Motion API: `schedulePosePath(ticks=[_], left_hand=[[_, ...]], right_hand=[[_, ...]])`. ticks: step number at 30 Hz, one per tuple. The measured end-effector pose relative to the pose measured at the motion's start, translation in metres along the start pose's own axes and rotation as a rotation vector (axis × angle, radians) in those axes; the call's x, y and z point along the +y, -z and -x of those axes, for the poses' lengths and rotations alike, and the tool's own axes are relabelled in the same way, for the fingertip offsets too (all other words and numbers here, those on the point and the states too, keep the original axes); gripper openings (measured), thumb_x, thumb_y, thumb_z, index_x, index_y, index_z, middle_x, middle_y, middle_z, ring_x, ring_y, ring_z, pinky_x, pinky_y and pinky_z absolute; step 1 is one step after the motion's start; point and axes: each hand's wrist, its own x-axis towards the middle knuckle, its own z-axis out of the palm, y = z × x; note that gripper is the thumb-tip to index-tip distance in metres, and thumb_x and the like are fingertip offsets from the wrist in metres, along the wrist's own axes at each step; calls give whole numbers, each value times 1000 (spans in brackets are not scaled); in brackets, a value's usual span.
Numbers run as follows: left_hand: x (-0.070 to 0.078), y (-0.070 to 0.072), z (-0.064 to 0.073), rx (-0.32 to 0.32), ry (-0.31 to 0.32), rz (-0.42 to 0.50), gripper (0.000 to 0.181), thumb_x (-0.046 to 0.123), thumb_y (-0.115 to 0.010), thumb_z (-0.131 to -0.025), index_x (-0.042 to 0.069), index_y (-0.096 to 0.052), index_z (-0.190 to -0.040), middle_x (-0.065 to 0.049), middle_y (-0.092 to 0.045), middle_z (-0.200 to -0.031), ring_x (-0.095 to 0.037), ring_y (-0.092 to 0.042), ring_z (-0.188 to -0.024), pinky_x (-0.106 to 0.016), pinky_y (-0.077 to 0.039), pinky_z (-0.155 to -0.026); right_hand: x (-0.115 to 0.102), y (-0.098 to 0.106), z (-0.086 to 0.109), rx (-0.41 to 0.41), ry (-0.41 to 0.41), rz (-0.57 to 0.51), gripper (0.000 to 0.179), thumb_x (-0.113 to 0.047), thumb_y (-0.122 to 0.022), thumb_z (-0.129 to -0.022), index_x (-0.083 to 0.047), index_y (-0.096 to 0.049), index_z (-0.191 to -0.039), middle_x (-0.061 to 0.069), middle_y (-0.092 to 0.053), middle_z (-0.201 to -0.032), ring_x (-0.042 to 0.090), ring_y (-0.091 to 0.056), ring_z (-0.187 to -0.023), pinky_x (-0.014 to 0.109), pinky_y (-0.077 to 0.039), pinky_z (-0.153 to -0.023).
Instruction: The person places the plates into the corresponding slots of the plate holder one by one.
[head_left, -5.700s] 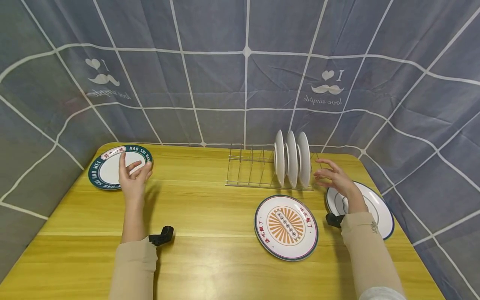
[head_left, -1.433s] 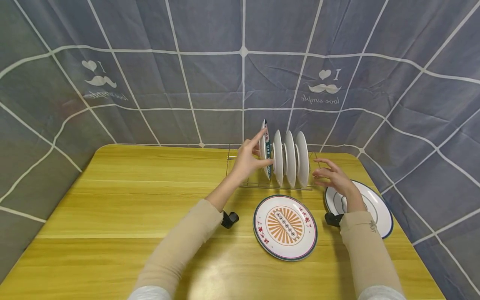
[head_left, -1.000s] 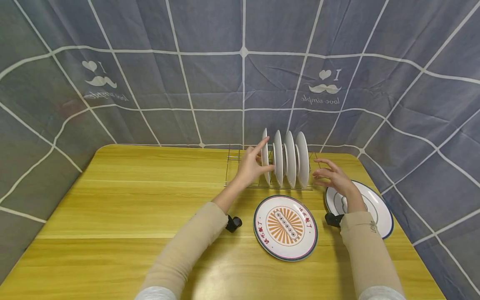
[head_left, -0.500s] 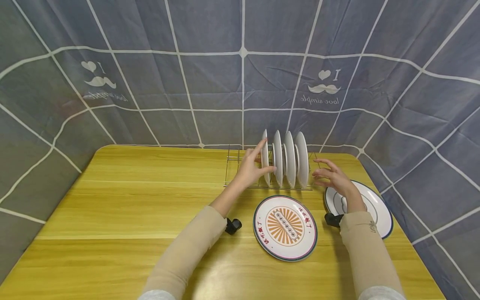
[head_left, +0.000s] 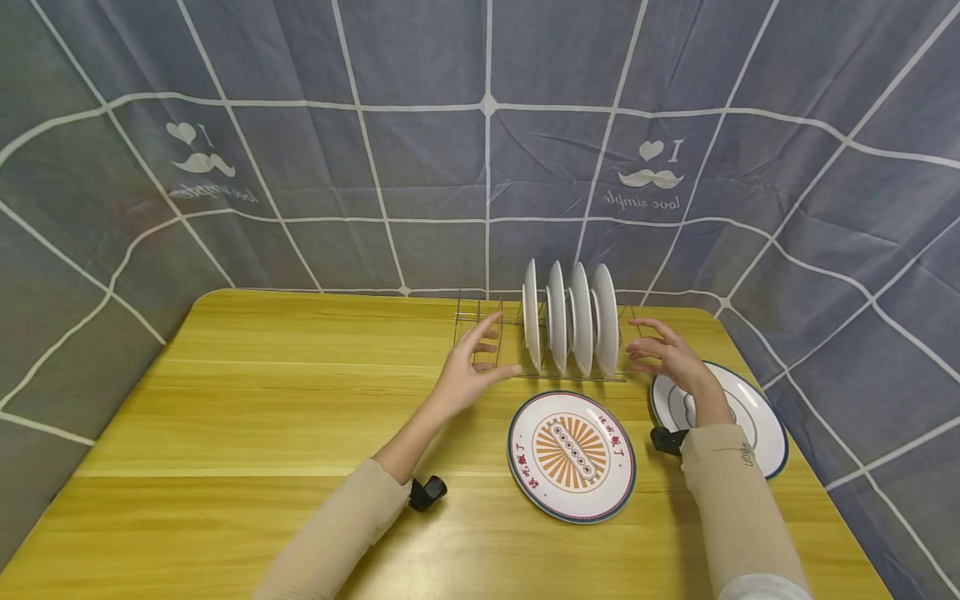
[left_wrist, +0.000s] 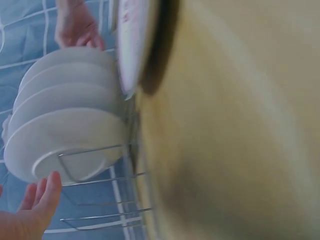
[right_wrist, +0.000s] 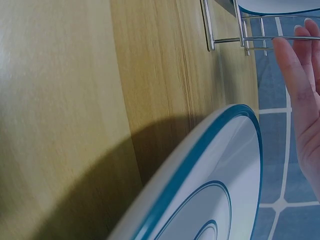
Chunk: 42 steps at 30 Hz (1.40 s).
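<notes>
Plates (head_left: 570, 321), 4 of them, are standing on edge in the wire rack (head_left: 487, 346), just ahead of both hands. The left hand (head_left: 468, 371) is hovering beside the rack's bare slots, just left of the nearest plate, its fingers spread and relaxed, gripping nothing and touching no plate. In the left wrist view its fingertips (left_wrist: 42, 192) are showing just below the rim of that nearest plate, with the rack wires beside them. The right hand (head_left: 671, 354) is hanging just right of the rack, fingers loosely spread and slack, grasping nothing; in the right wrist view its fingers (right_wrist: 300, 75) are lying near the rack's end wires.

Under the right wrist a blue-rimmed plate (head_left: 753, 417) is lying flat on the table (head_left: 225, 417), partly covered by the sleeve. Between the 2 forearms, nearer the right one, a plate with an orange sunburst (head_left: 572, 454) is lying flat, just short of the rack. A grey gridded cloth (head_left: 375, 167) is hanging behind the table, beyond both hands.
</notes>
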Motion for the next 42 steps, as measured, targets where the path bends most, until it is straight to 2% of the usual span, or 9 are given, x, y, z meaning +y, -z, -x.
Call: schedulePosePath(ticks=[6,10,14,20,24,28,31,37,42], left_hand=[[-20,-3,22,-156,122,13,76,11,-74,-76,17,-35,-141,-24,-46,-123,-41,-50,-107,-43,-50,-85],[-30,-7,34,-305,284,49,77,11,-74,-76,16,-34,-142,-25,-44,-125,-36,-58,-98,-40,-54,-77],[-34,-11,42,-414,446,161,76,5,-73,-76,16,-36,-141,-21,-45,-121,-27,-63,-79,-38,-56,-68],[-41,-16,46,-529,506,264,70,-3,-69,-77,12,-40,-139,-17,-39,-129,-24,-64,-69,-37,-56,-68],[-47,-23,47,-548,468,229,67,-4,-68,-77,7,-40,-137,-19,-34,-133,-21,-64,-69,-35,-56,-67],[-50,-30,46,-523,416,150,67,-5,-69,-76,2,-40,-136,-21,-38,-126,-17,-64,-63,-32,-57,-63],[-50,-33,46,-488,421,131,67,-8,-69,-75,2,-41,-135,-20,-42,-121,-16,-63,-59,-31,-57,-60],[-48,-28,48,-449,491,229,68,-14,-67,-73,5,-44,-134,-20,-46,-114,-19,-63,-62,-32,-57,-61],[-45,-13,50,-484,522,359,70,-16,-61,-75,3,-37,-138,-24,-48,-116,-22,-63,-71,-34,-57,-66]], right_hand=[[0,0,-1,3,-2,8,48,-20,-47,-97,-11,-27,-140,4,-55,-102,18,-55,-94,43,-49,-88],[-1,0,0,5,-10,7,47,-18,-45,-97,-10,-27,-139,5,-54,-102,16,-55,-93,48,-46,-90],[-3,-1,0,3,-10,8,46,-17,-44,-97,-9,-27,-139,6,-54,-102,18,-55,-94,50,-44,-92],[-4,-1,0,3,-9,12,47,-17,-45,-97,-8,-26,-139,2,-55,-100,17,-55,-93,44,-48,-88],[-3,0,-1,1,-4,9,48,-20,-47,-97,-9,-27,-139,2,-56,-101,16,-56,-93,42,-49,-87],[-2,1,-1,2,0,10,48,-21,-48,-96,-10,-28,-138,3,-55,-101,16,-56,-93,43,-49,-88],[-2,1,-1,3,0,2,48,-21,-48,-96,-9,-28,-138,4,-55,-101,16,-56,-92,43,-48,-88],[-2,0,0,3,0,0,46,-20,-48,-96,-11,-29,-138,4,-55,-102,16,-55,-93,36,-50,-85],[-2,-1,1,3,-6,8,48,-22,-47,-96,-11,-28,-139,4,-54,-103,16,-55,-94,37,-50,-86]])
